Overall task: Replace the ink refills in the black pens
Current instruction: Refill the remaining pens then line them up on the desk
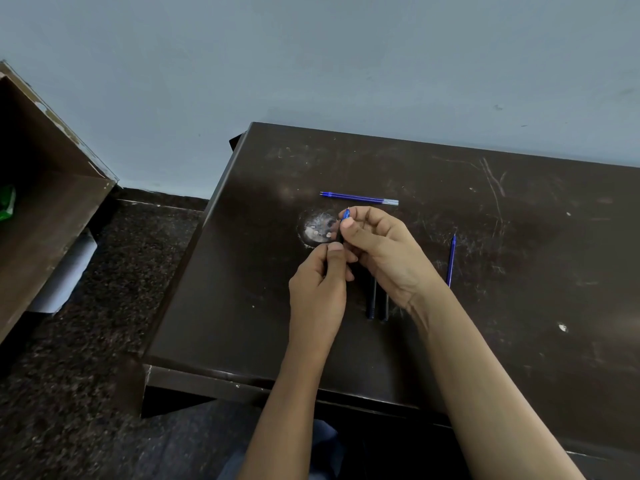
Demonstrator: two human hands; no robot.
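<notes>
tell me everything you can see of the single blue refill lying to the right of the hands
The thin blue plastic ink refill is a slim straight tube, narrowing to a fine point at its far end. It lies flat on the scratched dark brown table, running almost straight away from the person. It sits just right of the right hand; its near end reaches the wrist's edge, where contact cannot be told. Nothing holds it.

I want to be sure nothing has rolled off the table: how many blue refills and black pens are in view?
Blue refills: 4 (two side by side at the back, one at the right, one pinched in the right hand)
Black pens: 3 (two lying on the table, one gripped by the left hand, mostly hidden)
Total: 7
</notes>
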